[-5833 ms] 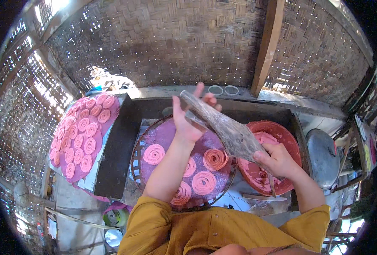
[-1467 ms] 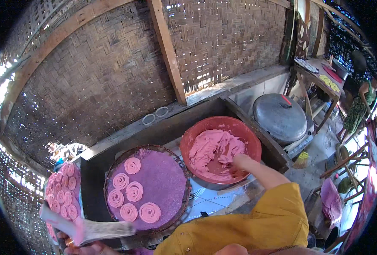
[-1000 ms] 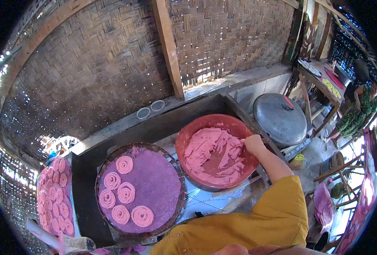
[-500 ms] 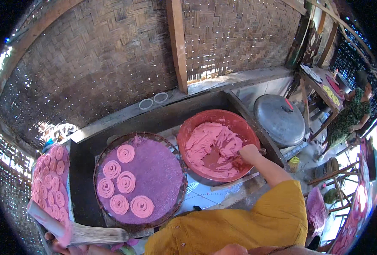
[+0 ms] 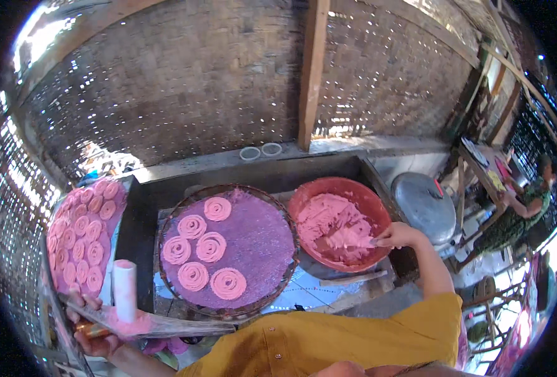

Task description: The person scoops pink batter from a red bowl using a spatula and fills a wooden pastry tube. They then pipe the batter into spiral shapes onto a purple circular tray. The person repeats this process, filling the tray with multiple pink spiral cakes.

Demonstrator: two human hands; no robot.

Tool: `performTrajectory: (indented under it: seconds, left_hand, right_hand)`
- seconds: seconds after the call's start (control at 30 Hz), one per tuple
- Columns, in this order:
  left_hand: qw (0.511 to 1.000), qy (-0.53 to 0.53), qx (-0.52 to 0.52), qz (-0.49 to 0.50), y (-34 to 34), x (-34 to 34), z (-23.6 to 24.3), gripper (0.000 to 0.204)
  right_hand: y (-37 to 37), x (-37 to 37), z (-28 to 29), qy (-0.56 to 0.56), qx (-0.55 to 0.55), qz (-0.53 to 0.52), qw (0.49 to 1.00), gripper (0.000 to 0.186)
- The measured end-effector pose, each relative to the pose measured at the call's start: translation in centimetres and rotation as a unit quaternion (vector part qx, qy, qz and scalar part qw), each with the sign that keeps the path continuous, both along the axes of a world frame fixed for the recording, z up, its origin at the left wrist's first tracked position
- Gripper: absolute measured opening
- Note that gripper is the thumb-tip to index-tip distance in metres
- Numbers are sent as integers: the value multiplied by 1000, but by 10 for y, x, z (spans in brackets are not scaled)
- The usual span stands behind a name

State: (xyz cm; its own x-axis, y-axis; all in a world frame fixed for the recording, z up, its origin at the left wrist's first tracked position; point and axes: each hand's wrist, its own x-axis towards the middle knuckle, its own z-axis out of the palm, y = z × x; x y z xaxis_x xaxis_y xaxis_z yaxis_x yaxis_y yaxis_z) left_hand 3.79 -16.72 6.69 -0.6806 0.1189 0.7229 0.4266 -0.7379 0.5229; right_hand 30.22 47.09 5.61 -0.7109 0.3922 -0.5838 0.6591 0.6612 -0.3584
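My left hand (image 5: pixel 93 333) grips a weathered wooden press (image 5: pixel 184 325) at lower left, its upright white cylinder (image 5: pixel 125 292) smeared pink round the base. My right hand (image 5: pixel 399 236) is closed on a small spatula (image 5: pixel 378 241) inside the red bowl's right side, amid pink dough (image 5: pixel 328 213) heaped in the red bowl (image 5: pixel 306 191). Left of the bowl, a round rimmed tray (image 5: pixel 166 225) carries several pink coiled rosettes (image 5: pixel 230 282) on a purple sheet, mostly in its left half. Many more rosettes (image 5: pixel 94 251) cover another purple sheet at far left.
A dark trough (image 5: pixel 165 187) surrounds bowl and tray. A grey lidded pot (image 5: pixel 416 201) stands at its right, two clear rings (image 5: pixel 250 152) on the back ledge. A co-worker (image 5: pixel 520 213) in green stands by a wooden table (image 5: pixel 486 166). Woven walls (image 5: pixel 184 75) enclose the space.
The view has swung slightly left. The press's white cylinder has tipped from slanted to upright. My right hand has lifted dough on the spatula. The co-worker's arms now reach toward the table.
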Motion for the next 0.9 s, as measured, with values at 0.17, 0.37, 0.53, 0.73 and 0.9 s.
performTrajectory:
  seconds: [0.17, 0.37, 0.53, 0.73, 0.9]
  left_hand:
    - [946, -20, -317, 65, 6, -1, 9, 31]
    - [792, 201, -562, 125, 169, 36, 62, 47]
    - [757, 240, -592, 138, 163, 46, 64, 46]
    - [735, 268, -602, 161, 165, 44, 51, 45]
    - [757, 222, -604, 113, 168, 20, 27, 50]
  right_hand:
    - [-40, -18, 16, 286, -265, 29, 920, 47]
    - [-117, -76, 5, 212, -484, 141, 837, 43]
    - [-177, -107, 90, 366, -8, 417, 832, 38]
    - [-262, -107, 171, 427, 384, 508, 643, 31]
    - [-299, -108, 131, 477, 513, 534, 474, 27]
